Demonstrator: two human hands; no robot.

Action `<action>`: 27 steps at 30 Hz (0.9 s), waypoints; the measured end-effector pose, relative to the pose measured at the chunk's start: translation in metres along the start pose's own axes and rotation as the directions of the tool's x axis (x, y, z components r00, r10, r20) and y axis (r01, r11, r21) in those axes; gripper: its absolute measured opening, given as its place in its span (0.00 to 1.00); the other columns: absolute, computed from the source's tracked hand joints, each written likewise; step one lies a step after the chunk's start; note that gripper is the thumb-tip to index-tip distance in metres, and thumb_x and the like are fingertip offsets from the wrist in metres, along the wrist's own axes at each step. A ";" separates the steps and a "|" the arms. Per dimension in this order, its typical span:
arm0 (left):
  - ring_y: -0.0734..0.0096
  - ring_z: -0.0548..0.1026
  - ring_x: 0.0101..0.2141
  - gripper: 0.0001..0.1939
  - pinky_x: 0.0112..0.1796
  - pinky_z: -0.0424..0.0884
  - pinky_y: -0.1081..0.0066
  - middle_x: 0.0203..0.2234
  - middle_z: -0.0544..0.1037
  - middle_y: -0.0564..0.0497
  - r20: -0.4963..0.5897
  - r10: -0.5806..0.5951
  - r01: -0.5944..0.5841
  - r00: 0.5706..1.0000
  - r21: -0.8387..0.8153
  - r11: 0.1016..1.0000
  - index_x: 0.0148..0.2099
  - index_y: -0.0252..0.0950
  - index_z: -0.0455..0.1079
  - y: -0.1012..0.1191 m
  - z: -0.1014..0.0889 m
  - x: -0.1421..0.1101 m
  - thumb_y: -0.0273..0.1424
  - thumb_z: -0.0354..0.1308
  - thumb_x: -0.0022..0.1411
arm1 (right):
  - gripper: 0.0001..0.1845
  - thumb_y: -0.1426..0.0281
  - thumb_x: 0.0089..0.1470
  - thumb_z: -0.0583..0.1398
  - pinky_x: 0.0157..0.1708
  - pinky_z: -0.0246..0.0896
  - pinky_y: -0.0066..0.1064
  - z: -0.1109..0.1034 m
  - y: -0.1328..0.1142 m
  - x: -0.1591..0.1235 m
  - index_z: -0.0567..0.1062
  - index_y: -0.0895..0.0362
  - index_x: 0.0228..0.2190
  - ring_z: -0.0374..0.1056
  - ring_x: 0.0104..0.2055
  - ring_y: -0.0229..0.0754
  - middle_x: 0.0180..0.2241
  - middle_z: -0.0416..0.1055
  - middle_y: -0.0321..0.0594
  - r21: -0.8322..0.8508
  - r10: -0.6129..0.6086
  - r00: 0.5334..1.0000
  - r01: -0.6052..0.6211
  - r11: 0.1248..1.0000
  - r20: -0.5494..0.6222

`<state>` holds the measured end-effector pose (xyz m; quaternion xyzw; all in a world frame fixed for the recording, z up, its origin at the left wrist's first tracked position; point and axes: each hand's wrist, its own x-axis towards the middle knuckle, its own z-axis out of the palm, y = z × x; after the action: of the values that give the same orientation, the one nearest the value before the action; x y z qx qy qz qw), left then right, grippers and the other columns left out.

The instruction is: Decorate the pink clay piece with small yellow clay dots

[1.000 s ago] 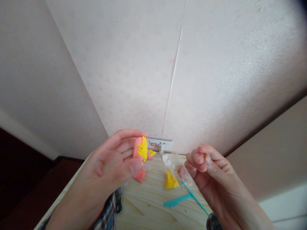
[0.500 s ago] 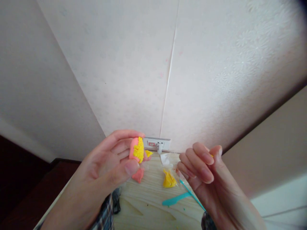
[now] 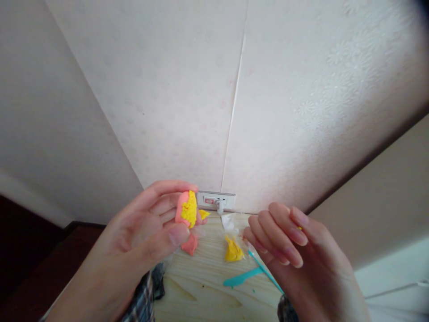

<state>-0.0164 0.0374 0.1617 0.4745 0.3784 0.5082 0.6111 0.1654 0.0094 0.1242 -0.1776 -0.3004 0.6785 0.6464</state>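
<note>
Between the thumb and fingers of my left hand (image 3: 144, 232) is a small pink piece of modelling clay (image 3: 181, 208), its right side covered with crumbly yellow clay (image 3: 190, 210). My right hand (image 3: 284, 241) is raised to the right with its fingers curled in. A tiny yellow bit of clay (image 3: 299, 228) shows between its thumb and index finger. Beyond the hands, a yellow clay lump (image 3: 233, 250) lies on clear wrapping on the table, and a pink-red clay lump (image 3: 190, 244) sits near my left thumb. Another small yellow piece (image 3: 203, 214) shows behind my left hand.
On the pale wooden table (image 3: 208, 297) lie a turquoise plastic knife (image 3: 243, 277) and a thin turquoise stick (image 3: 268, 273). White crumpled wrapping (image 3: 229, 223) is near the wall. A power socket (image 3: 209, 200) with a white plug (image 3: 220, 205) is set low in the wall. A dark object (image 3: 158, 281) is by my left sleeve.
My right hand has turned slightly, its thumb now closer over the index finger. The left hand keeps the pink and yellow clay in the same grip. The whole view has shifted a little.
</note>
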 end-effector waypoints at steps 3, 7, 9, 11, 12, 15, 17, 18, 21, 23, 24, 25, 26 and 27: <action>0.77 0.74 0.22 0.13 0.30 0.73 0.76 0.23 0.79 0.59 -0.033 -0.009 0.009 0.999 0.008 1.000 0.38 0.44 0.74 0.001 0.002 0.000 0.31 0.69 0.47 | 0.19 0.63 0.58 0.57 0.26 0.48 0.29 -0.002 -0.001 0.000 0.68 0.54 0.18 0.42 0.21 0.35 0.14 0.48 0.28 0.014 -0.007 1.000 0.007 1.000 -0.017; 0.76 0.74 0.23 0.12 0.29 0.70 0.77 0.20 0.77 0.59 -0.021 0.003 -0.002 1.000 0.057 0.998 0.38 0.44 0.73 0.002 0.002 0.000 0.31 0.68 0.49 | 0.19 0.62 0.58 0.58 0.27 0.48 0.29 -0.004 -0.003 -0.001 0.68 0.54 0.18 0.42 0.21 0.35 0.14 0.49 0.28 0.006 0.002 1.000 -0.002 1.000 -0.019; 0.75 0.74 0.23 0.14 0.29 0.70 0.76 0.22 0.77 0.58 -0.034 -0.001 0.003 0.999 0.048 0.999 0.38 0.43 0.73 0.003 0.002 -0.001 0.32 0.68 0.48 | 0.19 0.62 0.58 0.59 0.27 0.48 0.29 -0.004 -0.003 -0.001 0.68 0.54 0.18 0.42 0.21 0.35 0.14 0.49 0.28 -0.014 -0.006 1.000 0.006 1.000 -0.020; 0.74 0.74 0.23 0.15 0.29 0.71 0.74 0.24 0.78 0.58 -0.069 -0.018 0.021 0.997 0.041 0.999 0.39 0.44 0.73 0.002 0.003 -0.001 0.32 0.69 0.46 | 0.18 0.62 0.57 0.59 0.27 0.48 0.30 -0.004 -0.003 -0.001 0.67 0.54 0.18 0.42 0.21 0.35 0.15 0.49 0.28 -0.032 -0.010 1.000 0.009 0.999 -0.016; 0.73 0.75 0.24 0.16 0.30 0.72 0.74 0.25 0.78 0.57 -0.080 -0.033 0.036 0.996 0.040 0.999 0.39 0.44 0.73 0.001 0.003 -0.002 0.33 0.69 0.46 | 0.18 0.63 0.58 0.59 0.27 0.48 0.30 -0.004 -0.003 -0.001 0.67 0.54 0.18 0.42 0.21 0.35 0.15 0.49 0.28 -0.040 -0.004 1.000 0.003 0.999 -0.015; 0.70 0.76 0.29 0.15 0.30 0.71 0.75 0.27 0.79 0.54 -0.011 -0.047 0.047 0.999 0.027 0.999 0.40 0.44 0.74 -0.003 0.006 -0.002 0.34 0.70 0.47 | 0.19 0.64 0.58 0.58 0.27 0.47 0.30 -0.003 -0.001 0.002 0.65 0.54 0.17 0.42 0.21 0.35 0.14 0.49 0.28 -0.050 0.001 1.000 -0.002 0.999 -0.026; 0.69 0.76 0.31 0.14 0.32 0.71 0.75 0.27 0.79 0.54 0.068 -0.015 0.014 0.998 0.011 1.000 0.39 0.44 0.75 -0.005 0.008 -0.002 0.34 0.69 0.48 | 0.20 0.65 0.57 0.58 0.26 0.47 0.30 -0.002 -0.001 0.002 0.63 0.54 0.16 0.41 0.20 0.34 0.14 0.47 0.27 -0.035 -0.020 0.999 0.018 0.999 -0.046; 0.70 0.76 0.31 0.13 0.32 0.71 0.75 0.26 0.78 0.55 0.092 0.005 -0.005 0.996 0.009 1.000 0.39 0.45 0.76 -0.005 0.009 -0.002 0.35 0.69 0.48 | 0.20 0.65 0.57 0.59 0.26 0.47 0.29 -0.002 -0.002 0.002 0.63 0.54 0.16 0.41 0.20 0.34 0.14 0.47 0.27 -0.023 -0.036 0.998 0.035 0.999 -0.053; 0.71 0.75 0.31 0.12 0.33 0.72 0.76 0.26 0.78 0.57 0.090 0.019 -0.021 0.996 0.024 0.999 0.38 0.47 0.77 -0.006 0.010 -0.002 0.35 0.70 0.48 | 0.20 0.65 0.57 0.59 0.27 0.49 0.29 -0.001 -0.004 0.001 0.64 0.54 0.16 0.41 0.21 0.35 0.14 0.46 0.27 0.007 -0.074 0.995 0.075 0.997 -0.072; 0.70 0.76 0.31 0.12 0.33 0.71 0.76 0.26 0.79 0.56 0.093 0.010 -0.012 0.996 0.027 1.000 0.38 0.47 0.77 -0.005 0.011 -0.002 0.34 0.69 0.48 | 0.19 0.64 0.57 0.59 0.27 0.50 0.29 0.000 -0.004 0.001 0.66 0.54 0.17 0.41 0.21 0.35 0.15 0.47 0.27 0.006 -0.077 0.994 0.078 0.997 -0.076; 0.70 0.76 0.31 0.12 0.32 0.71 0.75 0.26 0.78 0.55 0.097 0.005 -0.007 0.995 0.022 1.000 0.38 0.47 0.77 -0.005 0.011 -0.002 0.32 0.69 0.48 | 0.19 0.63 0.58 0.59 0.27 0.50 0.29 0.000 -0.003 0.001 0.67 0.54 0.18 0.41 0.21 0.35 0.15 0.47 0.27 0.000 -0.067 0.995 0.068 0.998 -0.075; 0.69 0.75 0.30 0.11 0.32 0.71 0.75 0.26 0.78 0.55 0.101 0.005 -0.006 0.995 0.015 1.000 0.37 0.46 0.77 -0.005 0.012 -0.002 0.32 0.69 0.48 | 0.18 0.61 0.58 0.59 0.27 0.50 0.28 0.001 -0.003 0.001 0.68 0.54 0.19 0.41 0.21 0.35 0.15 0.48 0.27 -0.010 -0.058 0.996 0.057 0.998 -0.069; 0.70 0.75 0.29 0.11 0.31 0.71 0.74 0.25 0.77 0.55 0.108 0.003 -0.004 0.994 0.006 1.000 0.37 0.46 0.77 -0.005 0.012 -0.002 0.31 0.69 0.48 | 0.18 0.60 0.58 0.59 0.27 0.49 0.28 0.002 -0.002 0.001 0.69 0.54 0.20 0.42 0.21 0.34 0.15 0.49 0.27 -0.024 -0.047 0.997 0.046 0.999 -0.063; 0.70 0.74 0.29 0.10 0.30 0.70 0.75 0.25 0.77 0.55 0.115 0.003 -0.003 0.993 -0.002 1.000 0.37 0.46 0.77 -0.006 0.012 -0.002 0.32 0.68 0.49 | 0.18 0.59 0.58 0.59 0.27 0.49 0.28 0.003 0.000 0.001 0.70 0.54 0.21 0.42 0.21 0.34 0.16 0.50 0.28 -0.041 -0.038 0.998 0.036 0.999 -0.057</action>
<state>-0.0040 0.0325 0.1595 0.5030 0.3413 0.4814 0.6315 0.1637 0.0095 0.1269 -0.2044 -0.2982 0.6549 0.6637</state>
